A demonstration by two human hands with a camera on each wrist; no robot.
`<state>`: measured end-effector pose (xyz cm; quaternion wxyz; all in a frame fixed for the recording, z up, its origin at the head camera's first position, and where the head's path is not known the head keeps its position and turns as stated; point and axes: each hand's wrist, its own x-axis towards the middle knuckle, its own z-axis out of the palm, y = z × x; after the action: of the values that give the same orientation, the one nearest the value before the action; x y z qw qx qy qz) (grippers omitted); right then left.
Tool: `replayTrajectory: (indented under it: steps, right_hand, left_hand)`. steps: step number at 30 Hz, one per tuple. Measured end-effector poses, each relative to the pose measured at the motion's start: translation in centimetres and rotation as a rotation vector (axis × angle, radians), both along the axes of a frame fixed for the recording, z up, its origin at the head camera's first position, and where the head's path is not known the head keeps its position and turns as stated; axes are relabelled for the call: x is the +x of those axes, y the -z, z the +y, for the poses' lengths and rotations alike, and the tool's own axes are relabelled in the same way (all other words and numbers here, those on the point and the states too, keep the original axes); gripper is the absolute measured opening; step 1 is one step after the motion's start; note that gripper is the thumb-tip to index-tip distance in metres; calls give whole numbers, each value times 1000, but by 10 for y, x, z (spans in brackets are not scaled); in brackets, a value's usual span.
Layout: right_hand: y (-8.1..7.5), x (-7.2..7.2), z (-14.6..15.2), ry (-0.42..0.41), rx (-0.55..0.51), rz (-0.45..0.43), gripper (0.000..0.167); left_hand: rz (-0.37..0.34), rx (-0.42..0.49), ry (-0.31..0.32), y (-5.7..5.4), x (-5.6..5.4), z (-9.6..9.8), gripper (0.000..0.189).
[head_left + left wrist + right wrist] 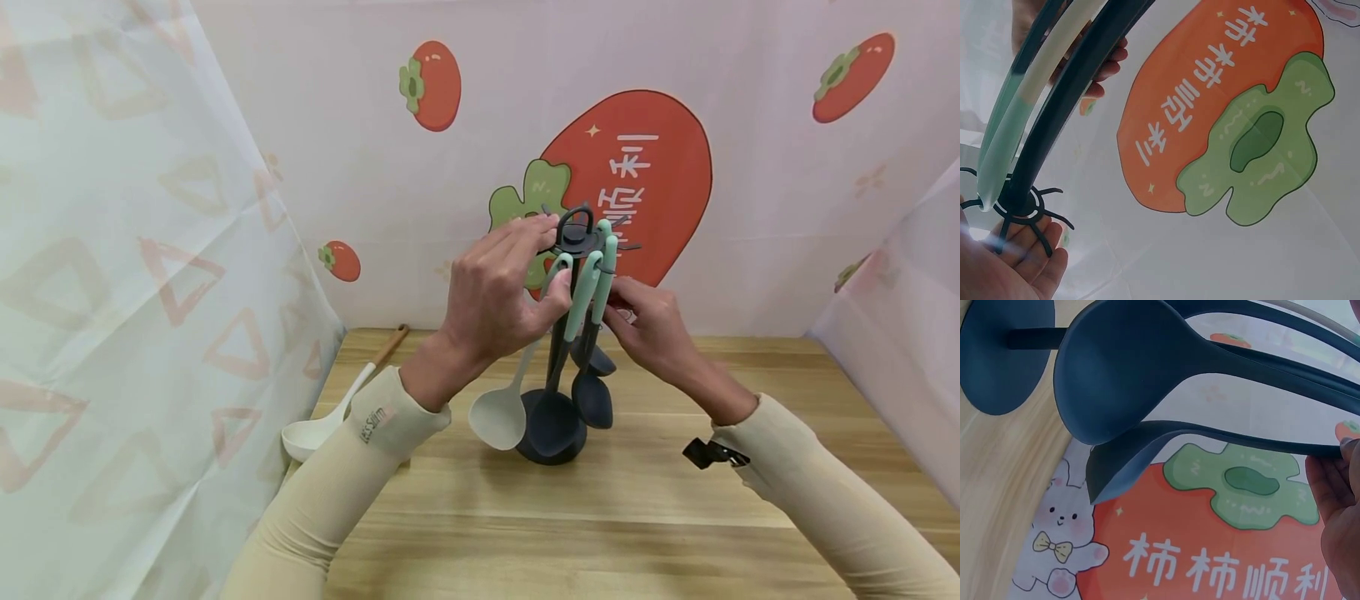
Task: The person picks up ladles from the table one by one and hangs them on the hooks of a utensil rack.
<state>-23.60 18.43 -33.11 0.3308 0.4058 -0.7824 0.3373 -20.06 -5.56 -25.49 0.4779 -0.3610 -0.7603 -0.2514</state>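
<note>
A dark utensil stand (577, 242) with a hooked top and a round base (573, 450) stands on the table. From it hang a white ladle (498, 417) and several dark utensils with mint handles (581, 296). My left hand (498, 287) is beside the hooked top, its fingers extended along the far side and its thumb in front, close to the white ladle's handle. With my right hand (652, 321) I pinch the neck of a dark ladle (1122, 462), seen in the right wrist view. Another dark ladle (1122, 369) hangs just beside it.
A white ladle with a wooden handle (307, 437) lies at the table's left edge, partly behind my left sleeve. The wooden table (465, 525) meets a printed cloth backdrop (285, 100) at the back and sides. A black strap (712, 454) hangs at my right cuff.
</note>
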Motion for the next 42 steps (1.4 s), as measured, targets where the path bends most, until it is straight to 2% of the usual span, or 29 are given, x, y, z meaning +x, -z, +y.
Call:
replayTrajectory:
  steps: [13,22,31,36,42]
  right_hand:
    - [4,0,-8,-29,-26,-27,31]
    - [5,-2,-7,-41,20,-16,28]
    - [2,0,1,-51,55,-49,25]
    - [-2,2,9,-15,61,-42,29]
    - [-14,10,18,73,31,-62,34]
  left_hand:
    - [-3,6,1,2,0,-1,47]
    - [13,-3,-12,2,-1,-3,45]
    - [-2,-31,-15,2,-1,-3,43]
    - [-4,-49,-18,1,0,-3,44]
    - [-4,-68,-12,-2,2,-3,43]
